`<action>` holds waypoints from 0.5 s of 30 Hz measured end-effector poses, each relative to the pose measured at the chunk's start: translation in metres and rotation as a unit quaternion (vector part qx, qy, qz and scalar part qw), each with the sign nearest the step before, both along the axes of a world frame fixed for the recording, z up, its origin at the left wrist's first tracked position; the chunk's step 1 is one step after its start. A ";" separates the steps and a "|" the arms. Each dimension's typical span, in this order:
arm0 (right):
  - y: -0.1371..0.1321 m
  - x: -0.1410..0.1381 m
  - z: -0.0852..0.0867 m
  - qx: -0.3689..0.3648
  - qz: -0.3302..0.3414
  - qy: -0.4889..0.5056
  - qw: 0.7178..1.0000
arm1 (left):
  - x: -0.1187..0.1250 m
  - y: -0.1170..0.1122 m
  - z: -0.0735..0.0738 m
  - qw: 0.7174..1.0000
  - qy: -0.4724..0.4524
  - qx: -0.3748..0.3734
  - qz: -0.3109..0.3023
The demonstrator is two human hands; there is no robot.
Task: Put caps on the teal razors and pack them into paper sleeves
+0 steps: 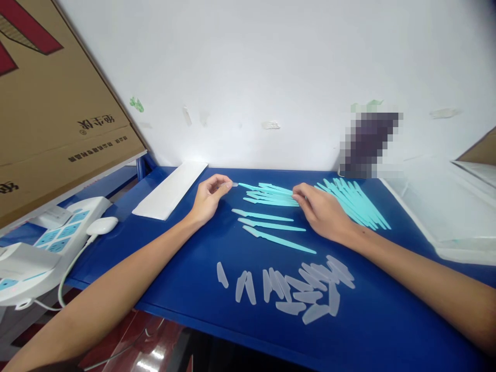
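Forearms (127,289) are cropped. Translucent cap (235,184), mostly covered, is pinched by left hand (211,199) at a turquoise eyebrow razor (248,186) above blue table (186,279); right hand's (321,212) finger grip can't be told. Razor pile (360,204) is partly blocked; dark object (370,144) is pixelated.

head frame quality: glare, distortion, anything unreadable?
Head view: bright glare on the red floor; apparent wide-angle stretch toward the edges; top-right corner darkened; pixelated patch against the wall unreadable; teal razors and translucent blade caps keep readable outlines.
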State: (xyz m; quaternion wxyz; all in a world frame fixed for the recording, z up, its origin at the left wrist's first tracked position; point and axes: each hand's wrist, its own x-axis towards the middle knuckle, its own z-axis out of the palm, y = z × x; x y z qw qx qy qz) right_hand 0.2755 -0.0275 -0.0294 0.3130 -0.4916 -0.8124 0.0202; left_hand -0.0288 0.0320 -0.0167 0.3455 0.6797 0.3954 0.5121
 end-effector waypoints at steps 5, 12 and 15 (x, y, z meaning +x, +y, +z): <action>-0.001 -0.001 0.001 -0.005 0.004 0.004 1.000 | 0.001 -0.002 0.002 1.000 0.005 -0.005 0.001; 0.000 -0.001 0.002 -0.011 0.006 0.005 1.000 | 0.002 -0.003 0.002 1.000 0.000 -0.009 -0.004; 0.000 -0.001 0.001 -0.007 0.001 0.004 1.000 | 0.001 -0.002 0.002 1.000 0.002 -0.008 -0.001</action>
